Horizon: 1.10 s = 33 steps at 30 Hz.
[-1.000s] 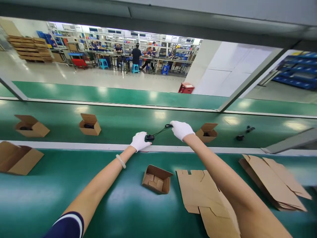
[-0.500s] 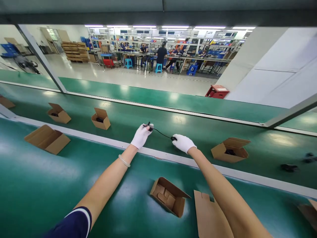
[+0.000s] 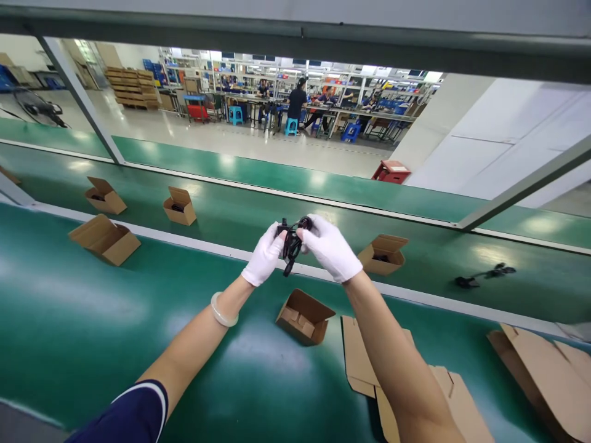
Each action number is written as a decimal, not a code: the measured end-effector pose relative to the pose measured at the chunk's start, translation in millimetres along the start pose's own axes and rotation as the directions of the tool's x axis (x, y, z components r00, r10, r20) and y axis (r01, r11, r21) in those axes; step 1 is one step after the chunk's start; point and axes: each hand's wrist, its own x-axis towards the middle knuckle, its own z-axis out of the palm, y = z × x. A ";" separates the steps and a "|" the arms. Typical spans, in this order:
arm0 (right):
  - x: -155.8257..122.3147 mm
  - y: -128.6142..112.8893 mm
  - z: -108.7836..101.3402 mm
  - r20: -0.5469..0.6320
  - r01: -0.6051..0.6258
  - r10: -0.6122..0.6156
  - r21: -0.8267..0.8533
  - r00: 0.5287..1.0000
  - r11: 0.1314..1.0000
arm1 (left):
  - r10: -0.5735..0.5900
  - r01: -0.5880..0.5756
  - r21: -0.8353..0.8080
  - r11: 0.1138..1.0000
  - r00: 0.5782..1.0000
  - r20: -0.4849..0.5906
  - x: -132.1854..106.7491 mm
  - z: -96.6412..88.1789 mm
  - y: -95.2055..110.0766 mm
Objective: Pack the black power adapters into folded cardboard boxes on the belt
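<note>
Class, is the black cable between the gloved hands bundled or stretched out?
Bundled: the black cable forms close loops between left hand and right hand.

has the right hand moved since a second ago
Yes, leftward: the right hand now sits farther left of the right-side grey frame post than it did then.

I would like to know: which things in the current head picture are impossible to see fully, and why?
All in the head view:
Black block: partly hidden by the left hand.
Black cable: partly covered by the right hand.
Flat cardboard: partly behind the right forearm.
Rightmost cardboard: cut off by the picture's edge.
Distant workers: too small to tell what they handle.
</note>
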 end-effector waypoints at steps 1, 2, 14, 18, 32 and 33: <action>-4.5 -2.3 2.0 0.029 -0.006 0.006 -0.009 1.000 1.000 | 0.047 -0.048 0.084 0.995 0.999 0.005 -5.7 1.9 3.9; -9.9 -3.6 3.6 0.037 -0.001 0.002 -0.014 0.999 1.000 | 0.084 -0.088 0.156 0.984 0.996 0.026 -10.7 3.1 7.9; -117.5 35.7 9.4 -0.319 -0.080 -0.030 -0.325 0.947 0.942 | -0.143 -0.050 0.458 0.888 0.916 0.375 -79.2 -19.4 -41.7; -124.3 46.3 18.7 0.082 0.020 0.087 -0.832 0.993 0.554 | -0.197 -0.076 0.547 0.834 0.885 0.422 -94.5 -16.5 -62.2; -75.1 53.4 40.6 0.433 0.176 0.590 -0.879 0.682 0.442 | -0.159 -0.113 0.605 0.788 0.913 0.377 -103.5 -9.7 -79.9; -79.5 52.2 37.0 0.445 0.176 0.579 -0.870 0.683 0.461 | -0.149 -0.111 0.612 0.783 0.922 0.358 -105.2 -7.9 -81.7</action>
